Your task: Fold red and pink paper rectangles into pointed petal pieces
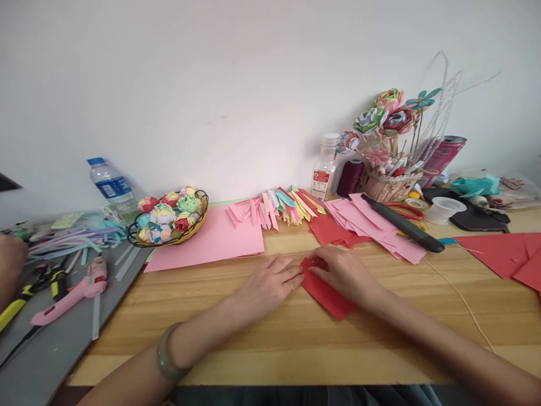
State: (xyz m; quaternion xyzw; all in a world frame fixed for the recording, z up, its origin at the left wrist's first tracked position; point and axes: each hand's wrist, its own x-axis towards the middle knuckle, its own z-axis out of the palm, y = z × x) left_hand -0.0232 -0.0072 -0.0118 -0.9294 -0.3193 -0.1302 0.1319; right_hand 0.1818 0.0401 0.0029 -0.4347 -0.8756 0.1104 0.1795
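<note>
A piece of red paper [327, 296] lies slanted on the wooden table in front of me, its upper left end between my hands. My left hand [273, 282] has its fingers together, their tips gripping the paper's left edge; a ring and a green bangle show on this arm. With bent thumb and fingers, my right hand [342, 273] pinches the same sheet near its top corner and partly covers it. Just behind are more red sheets [333, 230] and a fanned stack of pink paper strips [376, 231], with a black-handled tool [403, 224] lying on top.
At left, a basket of paper flowers [173, 217] overlaps pink sheets [236, 231]. A pink glue gun [67, 301] rests on a grey board near another person's hand [10, 270]. Folded paper pieces [291, 206], a clear bottle [325, 166] and a flower pot [391, 185] line the wall.
</note>
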